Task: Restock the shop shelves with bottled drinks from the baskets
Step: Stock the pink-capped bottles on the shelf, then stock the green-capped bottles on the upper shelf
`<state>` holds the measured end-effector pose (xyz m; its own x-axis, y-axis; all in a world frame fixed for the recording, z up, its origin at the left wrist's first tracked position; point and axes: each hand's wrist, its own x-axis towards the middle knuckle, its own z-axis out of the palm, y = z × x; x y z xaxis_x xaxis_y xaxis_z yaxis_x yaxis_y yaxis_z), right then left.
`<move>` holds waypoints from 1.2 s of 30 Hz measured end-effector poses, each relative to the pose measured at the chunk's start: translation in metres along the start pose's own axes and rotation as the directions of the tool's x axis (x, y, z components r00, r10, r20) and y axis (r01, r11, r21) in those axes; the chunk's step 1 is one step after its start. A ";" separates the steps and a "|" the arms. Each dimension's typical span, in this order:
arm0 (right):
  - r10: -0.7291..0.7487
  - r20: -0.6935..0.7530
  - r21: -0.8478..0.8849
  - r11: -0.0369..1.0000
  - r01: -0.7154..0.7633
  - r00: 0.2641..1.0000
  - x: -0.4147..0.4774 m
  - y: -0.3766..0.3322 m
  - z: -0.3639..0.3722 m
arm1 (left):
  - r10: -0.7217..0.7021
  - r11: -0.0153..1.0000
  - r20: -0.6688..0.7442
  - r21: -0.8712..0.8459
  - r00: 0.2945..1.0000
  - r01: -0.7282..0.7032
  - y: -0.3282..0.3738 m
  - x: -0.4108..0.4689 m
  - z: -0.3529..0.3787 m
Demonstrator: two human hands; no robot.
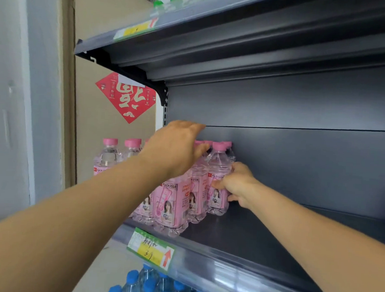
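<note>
Clasping upright peach soda bottle (219,167) at 9 o'clock of right hand (238,186); left hand (175,149) draped over neighbouring bottles (173,203), hold unclear.

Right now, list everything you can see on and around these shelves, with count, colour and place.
soda bottles: about eight, pink caps and labels, left end of middle shelf
blue-capped bottles: several, clear, below the middle shelf
green-capped bottles: three visible, top shelf
price tags: two, yellow and green, on shelf edges
paper decoration: one, red, behind the shelves, left
shelves: two in view, dark grey
left hand: holds a soda bottle near its top
right hand: grips the rightmost soda bottle
</note>
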<state>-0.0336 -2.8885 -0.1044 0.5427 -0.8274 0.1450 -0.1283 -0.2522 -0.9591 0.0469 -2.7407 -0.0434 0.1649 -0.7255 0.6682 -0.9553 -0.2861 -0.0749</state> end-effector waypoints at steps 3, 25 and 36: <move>0.006 0.045 -0.003 1.000 -0.006 0.999 0.006 0.001 0.003 | -0.078 0.995 0.178 0.074 0.981 0.066 0.000 0.015 0.011; -0.035 0.054 -0.068 0.997 0.039 0.998 0.034 -0.004 -0.012 | -0.024 0.989 0.005 0.146 1.000 0.024 -0.006 0.017 0.029; -0.224 -0.199 -0.105 0.973 0.207 0.954 -0.030 -0.027 0.002 | -0.061 0.980 0.069 0.192 0.996 0.047 0.002 -0.007 -0.016</move>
<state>-0.0447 -2.8560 -0.0834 0.3814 -0.8326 0.4017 -0.0993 -0.4690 -0.8776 0.0399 -2.7268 -0.0364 0.2396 -0.7483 0.6186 -0.8814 -0.4348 -0.1845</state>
